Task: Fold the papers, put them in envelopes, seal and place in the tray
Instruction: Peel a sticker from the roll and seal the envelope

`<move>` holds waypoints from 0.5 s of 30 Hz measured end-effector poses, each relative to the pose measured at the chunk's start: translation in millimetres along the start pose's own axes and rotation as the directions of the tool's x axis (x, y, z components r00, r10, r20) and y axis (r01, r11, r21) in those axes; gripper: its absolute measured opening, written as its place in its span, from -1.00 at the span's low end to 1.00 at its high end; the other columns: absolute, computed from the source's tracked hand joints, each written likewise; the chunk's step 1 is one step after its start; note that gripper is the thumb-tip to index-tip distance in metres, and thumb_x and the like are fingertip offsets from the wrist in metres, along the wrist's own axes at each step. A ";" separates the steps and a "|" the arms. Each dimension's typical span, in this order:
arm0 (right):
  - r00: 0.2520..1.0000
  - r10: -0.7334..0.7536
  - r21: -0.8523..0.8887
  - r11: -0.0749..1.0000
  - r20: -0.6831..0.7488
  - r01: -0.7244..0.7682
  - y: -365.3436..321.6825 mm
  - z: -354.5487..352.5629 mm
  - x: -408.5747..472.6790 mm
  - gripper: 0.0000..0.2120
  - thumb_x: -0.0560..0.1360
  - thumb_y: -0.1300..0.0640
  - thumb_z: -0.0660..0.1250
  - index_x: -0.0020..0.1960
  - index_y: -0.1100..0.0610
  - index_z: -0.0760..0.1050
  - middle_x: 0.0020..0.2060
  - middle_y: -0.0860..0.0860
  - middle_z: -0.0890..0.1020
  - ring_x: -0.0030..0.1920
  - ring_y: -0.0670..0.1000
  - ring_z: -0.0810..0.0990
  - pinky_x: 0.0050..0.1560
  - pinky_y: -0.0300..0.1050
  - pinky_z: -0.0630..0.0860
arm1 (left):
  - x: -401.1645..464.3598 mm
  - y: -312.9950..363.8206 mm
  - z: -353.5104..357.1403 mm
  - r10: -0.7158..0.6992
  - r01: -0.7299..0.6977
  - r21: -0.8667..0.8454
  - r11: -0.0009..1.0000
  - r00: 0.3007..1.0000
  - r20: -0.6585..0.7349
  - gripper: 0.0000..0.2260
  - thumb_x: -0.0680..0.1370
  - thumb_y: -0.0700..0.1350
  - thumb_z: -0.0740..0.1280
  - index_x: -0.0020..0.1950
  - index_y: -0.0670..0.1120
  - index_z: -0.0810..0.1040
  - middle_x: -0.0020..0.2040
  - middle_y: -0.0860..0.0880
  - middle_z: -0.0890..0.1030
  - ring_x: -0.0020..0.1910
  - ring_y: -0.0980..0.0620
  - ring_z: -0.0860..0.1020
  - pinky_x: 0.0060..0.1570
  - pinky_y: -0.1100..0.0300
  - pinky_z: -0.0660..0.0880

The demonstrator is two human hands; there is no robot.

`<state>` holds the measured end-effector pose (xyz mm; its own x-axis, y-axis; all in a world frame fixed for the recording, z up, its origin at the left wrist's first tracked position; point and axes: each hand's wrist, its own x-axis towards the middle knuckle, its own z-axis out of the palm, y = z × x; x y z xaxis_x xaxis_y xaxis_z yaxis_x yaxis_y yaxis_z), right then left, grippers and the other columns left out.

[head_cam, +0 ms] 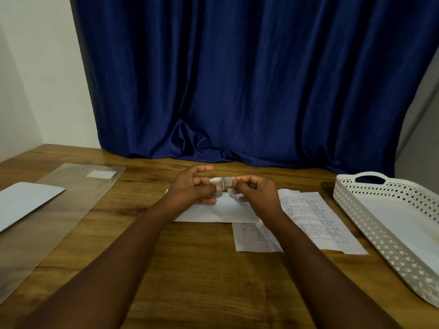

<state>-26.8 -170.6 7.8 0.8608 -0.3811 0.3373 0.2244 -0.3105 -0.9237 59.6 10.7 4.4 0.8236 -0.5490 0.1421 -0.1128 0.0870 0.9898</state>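
Note:
My left hand point(192, 186) grips a small roll of clear tape point(217, 183) above the table's middle. My right hand point(255, 189) pinches the free end of the tape, pulled a short way off the roll. Under both hands lies a white envelope point(221, 210), flat on the wood. Printed papers point(311, 217) lie beside and partly beneath it, to the right. A white perforated tray point(370, 230) stands at the right edge with a white envelope point(401, 224) lying inside it.
A clear plastic sleeve point(59, 210) lies at the left, and another white envelope point(23, 203) rests on it by the table's left edge. A dark blue curtain point(237, 79) hangs behind the wooden table point(190, 269).

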 end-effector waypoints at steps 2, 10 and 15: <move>1.000 0.015 0.021 1.000 -0.015 -0.015 -0.5 0.1 0.0 -0.87 0.56 0.24 0.39 -0.08 0.04 0.66 -0.20 0.00 0.75 -0.17 -0.03 0.73 -0.22 -0.19 0.64 | 0.0 1.1 -2.9 0.005 -0.004 0.011 1.000 1.000 -0.023 -0.47 0.49 -0.35 0.50 0.40 -0.09 0.45 0.05 -0.16 0.73 -0.03 -0.12 0.73 0.01 -0.17 0.68; 0.995 0.028 0.055 0.998 -0.095 -0.023 0.1 -8.0 2.5 -0.89 0.56 0.21 0.40 -0.04 0.02 0.65 -0.17 -0.02 0.75 -0.19 -0.04 0.73 -0.22 -0.16 0.67 | 5.2 -5.8 -58.5 0.205 -0.037 0.406 0.913 0.902 -0.380 -0.50 0.48 -0.14 0.55 0.35 0.08 0.47 0.11 0.00 0.66 0.09 0.00 0.65 0.14 0.04 0.59; 0.996 0.011 0.041 0.999 -0.090 -0.007 1.6 -7.9 2.3 -0.89 0.56 0.21 0.40 -0.05 0.02 0.65 -0.21 -0.07 0.74 -0.20 -0.06 0.72 -0.24 -0.18 0.67 | -2.6 -8.8 -92.4 0.251 0.302 0.698 0.650 0.781 -0.572 -0.55 0.55 0.02 0.43 0.40 -0.02 0.43 0.19 -0.12 0.62 0.22 -0.20 0.56 0.25 -0.09 0.43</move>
<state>-28.1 -178.8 8.5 0.8187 -0.4611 0.3423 0.2368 -0.2720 -0.9327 109.8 88.3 -5.6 0.9326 0.0684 0.3543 -0.2127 -0.6890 0.6929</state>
